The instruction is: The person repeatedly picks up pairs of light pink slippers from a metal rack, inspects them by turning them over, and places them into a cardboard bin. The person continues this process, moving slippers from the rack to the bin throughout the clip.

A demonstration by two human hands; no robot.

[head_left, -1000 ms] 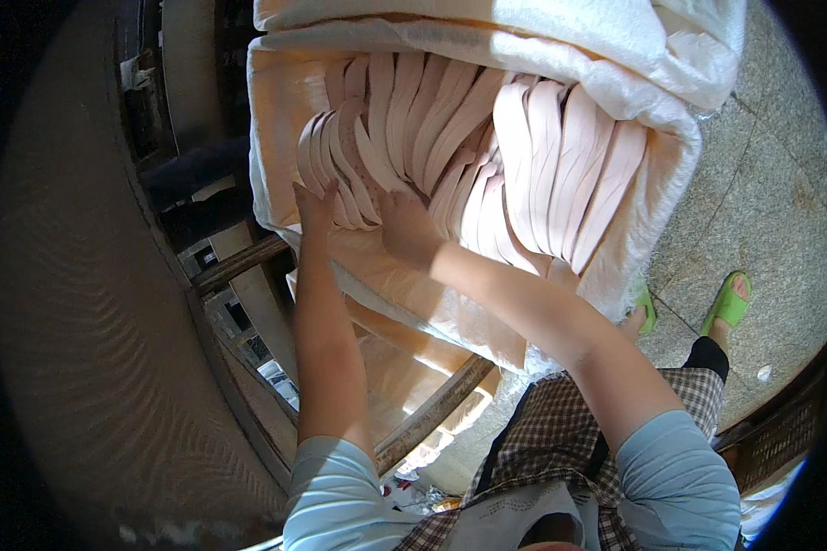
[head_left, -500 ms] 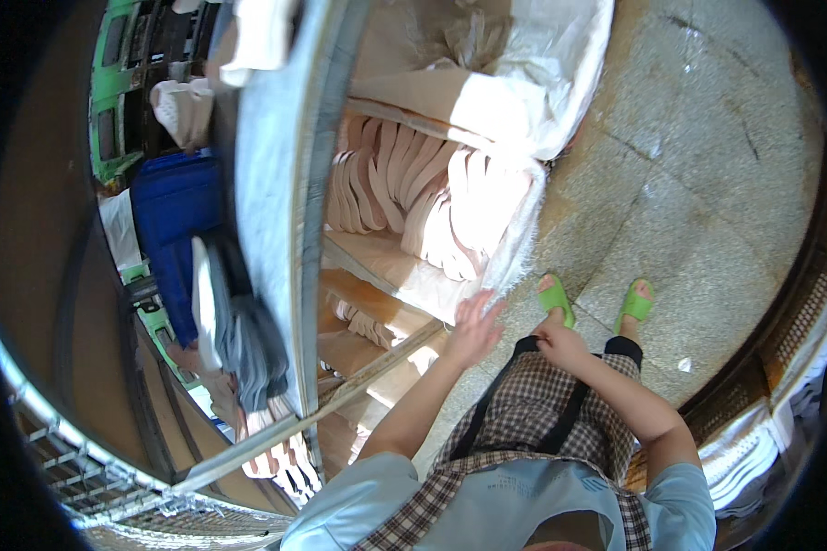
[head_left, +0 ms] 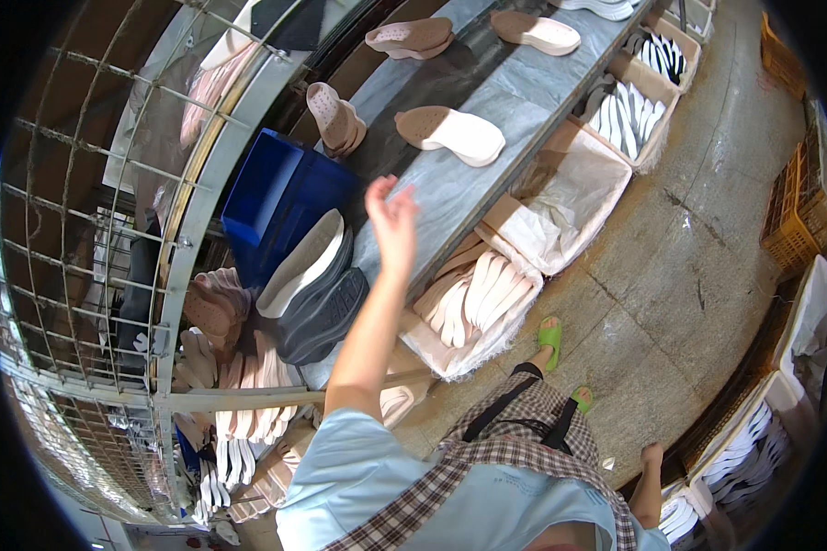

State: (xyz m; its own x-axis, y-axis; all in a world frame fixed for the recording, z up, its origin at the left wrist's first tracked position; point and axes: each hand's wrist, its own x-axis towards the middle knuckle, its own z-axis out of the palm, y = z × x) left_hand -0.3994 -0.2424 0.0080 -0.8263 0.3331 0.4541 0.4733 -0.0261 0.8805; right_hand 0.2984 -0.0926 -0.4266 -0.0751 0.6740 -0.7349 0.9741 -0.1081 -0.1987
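Note:
My left hand (head_left: 393, 225) reaches over a grey worktable (head_left: 487, 101), its fingers apart and nothing in them. Just beyond it a pale shoe sole (head_left: 450, 135) lies flat on the table, half in shade. Two more soles rest farther up, a pinkish sole (head_left: 413, 37) and a pale sole (head_left: 535, 32). A stack of pinkish soles (head_left: 335, 119) stands left of the hand, beside a blue bin (head_left: 280, 197). Nearer me are dark grey soles (head_left: 317, 317) with a white-topped sole (head_left: 303, 262) against them. My right hand (head_left: 652, 452) hangs low at my side, its fingers too small to read.
Lined boxes stand along the table's right side: one with pink soles (head_left: 478, 298), one with a plastic liner (head_left: 560, 202), others with white and dark soles (head_left: 627, 119). A wire mesh rack (head_left: 92, 230) rises on the left. Orange crates (head_left: 795, 211) line the right.
The view has swung, bringing the tabletop and its soles into sight. My left hand has gone from beside the boxes out over the table; my right hand has dropped from my front to my side.

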